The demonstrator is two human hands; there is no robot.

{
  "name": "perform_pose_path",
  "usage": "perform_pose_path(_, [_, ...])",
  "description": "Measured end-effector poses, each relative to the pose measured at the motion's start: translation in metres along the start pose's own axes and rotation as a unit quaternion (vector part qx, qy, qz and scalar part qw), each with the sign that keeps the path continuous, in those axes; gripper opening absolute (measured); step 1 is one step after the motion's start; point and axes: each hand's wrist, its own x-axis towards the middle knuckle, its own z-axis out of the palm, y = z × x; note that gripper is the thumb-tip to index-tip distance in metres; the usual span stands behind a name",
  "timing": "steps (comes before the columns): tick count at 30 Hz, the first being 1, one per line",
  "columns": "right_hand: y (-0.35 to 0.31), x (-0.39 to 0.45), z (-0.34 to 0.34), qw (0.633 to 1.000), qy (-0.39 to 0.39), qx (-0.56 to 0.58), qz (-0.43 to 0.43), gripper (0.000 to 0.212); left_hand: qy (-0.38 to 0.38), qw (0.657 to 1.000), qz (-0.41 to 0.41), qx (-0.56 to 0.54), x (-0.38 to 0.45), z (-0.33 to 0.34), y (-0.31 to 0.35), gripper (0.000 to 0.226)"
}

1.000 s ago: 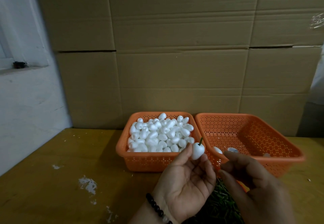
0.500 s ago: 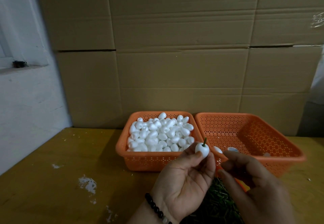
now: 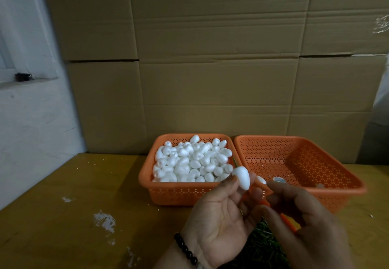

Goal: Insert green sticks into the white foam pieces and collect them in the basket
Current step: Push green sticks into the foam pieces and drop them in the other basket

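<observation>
My left hand [image 3: 219, 216] pinches a white foam egg [image 3: 242, 177] between thumb and fingertips, a short green stick [image 3: 235, 163] poking out of its top left. My right hand [image 3: 303, 224] hovers just right of it, fingers loosely curled, holding nothing I can see. Behind the hands, the left orange basket [image 3: 147, 176] is heaped with white foam pieces [image 3: 189, 161]. The right orange basket [image 3: 336, 176] holds only a couple of foam pieces [image 3: 261, 180] near its front left. A pile of green sticks [image 3: 263, 245] lies under my hands, mostly hidden.
Both baskets sit on a wooden table [image 3: 73, 216] marked with white smears. Stacked cardboard boxes [image 3: 210, 68] form a wall right behind the baskets. A white wall [image 3: 31, 121] closes the left side.
My left hand has turned the foam egg so its stick tips left, and raised it slightly towards the baskets. My right hand stayed close beside it.
</observation>
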Motion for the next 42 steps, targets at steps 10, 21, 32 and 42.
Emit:
perform_pose_path(10, [0.003, 0.002, 0.001, 0.993, 0.024, -0.062, -0.096, 0.048, -0.007, 0.993, 0.04, 0.113, -0.001, 0.007, -0.012, 0.034])
perform_pose_path(21, [0.013, 0.0, 0.001, 0.995, 0.041, -0.037, -0.077, 0.03, 0.019, 0.984, 0.071, 0.163, 0.001, 0.013, -0.023, 0.027])
perform_pose_path(32, [0.038, 0.029, -0.009, 0.994, -0.014, -0.111, 0.02, 0.032, 0.149, 0.929, 0.137, 0.311, 0.002, 0.004, -0.008, 0.028])
perform_pose_path(42, [0.079, 0.087, -0.01, 0.927, -0.213, -0.284, 0.12, 0.03, 0.186, 0.903, 0.212, 0.324, 0.001, 0.0, 0.014, 0.024])
